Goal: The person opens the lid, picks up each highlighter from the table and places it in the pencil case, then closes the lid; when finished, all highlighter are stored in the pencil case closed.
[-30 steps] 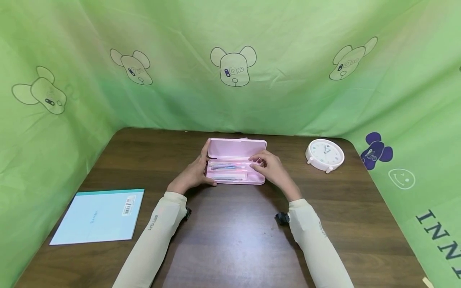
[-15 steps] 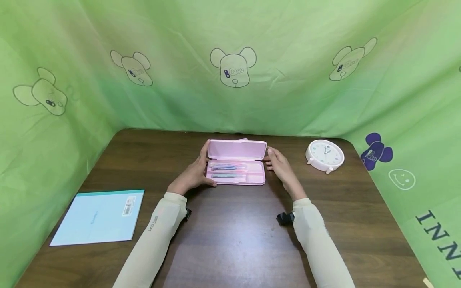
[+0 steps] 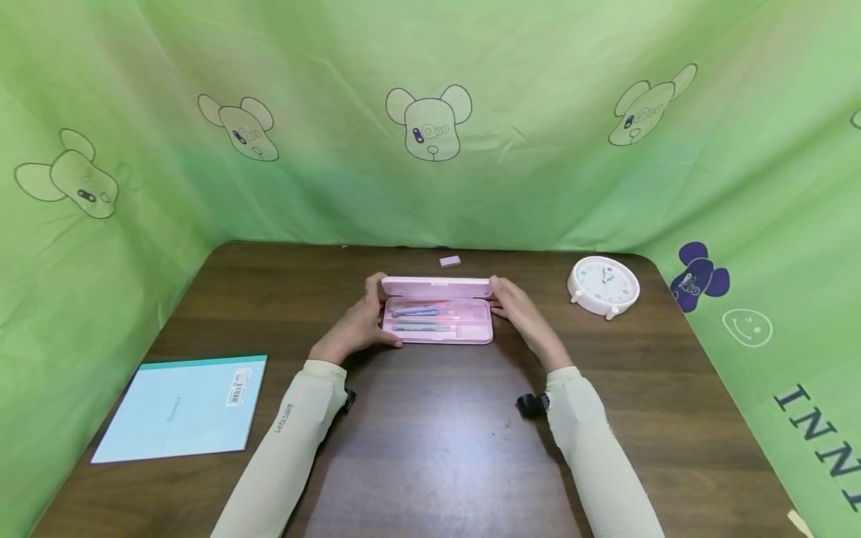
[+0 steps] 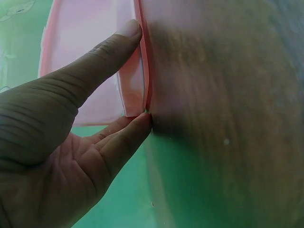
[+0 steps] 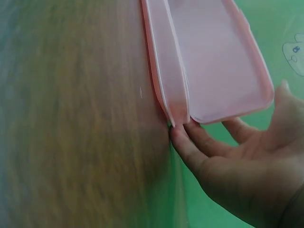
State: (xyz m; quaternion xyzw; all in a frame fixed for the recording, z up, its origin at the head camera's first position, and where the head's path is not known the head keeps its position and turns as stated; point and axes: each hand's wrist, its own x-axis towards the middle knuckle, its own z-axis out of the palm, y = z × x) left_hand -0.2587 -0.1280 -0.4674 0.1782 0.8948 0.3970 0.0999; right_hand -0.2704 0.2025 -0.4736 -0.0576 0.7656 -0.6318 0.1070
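Observation:
A pink pencil case [image 3: 437, 333] lies on the table with its lid [image 3: 437, 287] raised and tilted forward. Several pens [image 3: 422, 326] rest in its compartments. My left hand [image 3: 356, 321] holds the left end, thumb at the front edge and a finger up at the lid's corner. In the left wrist view, that thumb [image 4: 102, 57] lies across the case's side. My right hand [image 3: 528, 317] touches the right end and the lid's right corner. The right wrist view shows its fingers [image 5: 194, 147] against the case's end, fairly extended.
A small lilac block [image 3: 450, 261] lies behind the case. At the right back stands a white alarm clock [image 3: 603, 285]. A light blue notebook [image 3: 181, 411] lies at the left. A green printed curtain [image 3: 430, 202] hangs along the table's back and sides.
My right hand has left the inside of the case for its right end. The lid has tipped forward and lower, bringing the lilac block fully into view. The left hand stays at the left end.

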